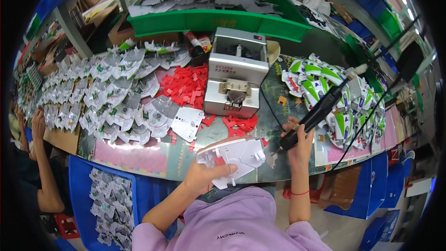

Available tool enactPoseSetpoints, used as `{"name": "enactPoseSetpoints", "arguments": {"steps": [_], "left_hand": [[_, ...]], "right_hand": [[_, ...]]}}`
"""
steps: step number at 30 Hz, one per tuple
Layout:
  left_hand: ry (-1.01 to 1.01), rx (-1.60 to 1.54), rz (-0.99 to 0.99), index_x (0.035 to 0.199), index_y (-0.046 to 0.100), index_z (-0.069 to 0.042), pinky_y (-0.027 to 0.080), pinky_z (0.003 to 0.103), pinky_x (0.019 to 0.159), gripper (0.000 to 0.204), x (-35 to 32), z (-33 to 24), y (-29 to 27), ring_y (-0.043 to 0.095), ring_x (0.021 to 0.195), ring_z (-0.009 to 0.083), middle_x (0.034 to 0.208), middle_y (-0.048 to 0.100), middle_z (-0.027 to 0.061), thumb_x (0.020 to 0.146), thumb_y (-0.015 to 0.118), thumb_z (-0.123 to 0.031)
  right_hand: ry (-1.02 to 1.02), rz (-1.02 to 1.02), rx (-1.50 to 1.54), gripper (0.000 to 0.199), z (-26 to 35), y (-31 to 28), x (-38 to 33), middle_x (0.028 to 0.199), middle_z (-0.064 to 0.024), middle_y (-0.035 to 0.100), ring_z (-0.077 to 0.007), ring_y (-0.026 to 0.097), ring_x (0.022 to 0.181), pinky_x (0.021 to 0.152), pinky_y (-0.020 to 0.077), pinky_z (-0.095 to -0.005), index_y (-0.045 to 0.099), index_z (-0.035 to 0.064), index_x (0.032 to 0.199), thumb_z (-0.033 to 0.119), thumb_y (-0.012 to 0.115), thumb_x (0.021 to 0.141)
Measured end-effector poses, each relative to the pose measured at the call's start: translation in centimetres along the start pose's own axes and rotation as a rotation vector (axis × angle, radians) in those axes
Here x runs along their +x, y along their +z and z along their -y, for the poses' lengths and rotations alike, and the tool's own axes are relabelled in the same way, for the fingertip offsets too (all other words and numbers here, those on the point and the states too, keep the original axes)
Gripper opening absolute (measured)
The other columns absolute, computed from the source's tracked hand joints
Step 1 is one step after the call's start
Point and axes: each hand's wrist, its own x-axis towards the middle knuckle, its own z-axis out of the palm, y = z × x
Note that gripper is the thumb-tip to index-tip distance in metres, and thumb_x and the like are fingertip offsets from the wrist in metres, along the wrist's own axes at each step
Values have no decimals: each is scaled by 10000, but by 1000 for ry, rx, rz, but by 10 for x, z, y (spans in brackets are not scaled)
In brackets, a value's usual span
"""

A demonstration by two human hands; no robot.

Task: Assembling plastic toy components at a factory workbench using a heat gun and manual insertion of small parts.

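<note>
My left hand (pixel 206 175) grips a white plastic shell part (pixel 234 155) and holds it just above the table's near edge. My right hand (pixel 297 145) is closed around a black electric screwdriver (pixel 316 115) whose cable runs up to the right; its tip points down-left toward the white part. A pile of small red plastic pieces (pixel 188 85) lies behind, beside a grey metal screw feeder (pixel 235 71).
A heap of grey-white shell halves (pixel 111 95) covers the table's left. White, green and purple shells (pixel 334 93) pile up at the right. A green tray (pixel 209 18) of grey parts stands at the back. A blue bin (pixel 109 200) of parts sits lower left, beside another person's arm (pixel 44 167).
</note>
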Motion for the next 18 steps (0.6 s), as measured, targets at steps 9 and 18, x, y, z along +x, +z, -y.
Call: {"name": "enactPoseSetpoints", "arguments": {"steps": [9,18], "left_hand": [[348,415,351,1156,536,3,310,400,984,478,5,19,26,371,1213,330,1361,287,236,689,595,83],[216,719,511,1145,560,-33,329,349,964,501,3,39,51,357,1229,299,1358,303,226,662,609,89]], "right_hand": [[-671,197,-614,500,60,-12,-37,1210,-171,474,-269,492,1064,865,397,-351,390,-5,1253,151,573,815],[-216,625,-563,163,71,-29,-87,592,-73,589,-121,569,531,517,422,-259,637,-10,884,125,576,816]]}}
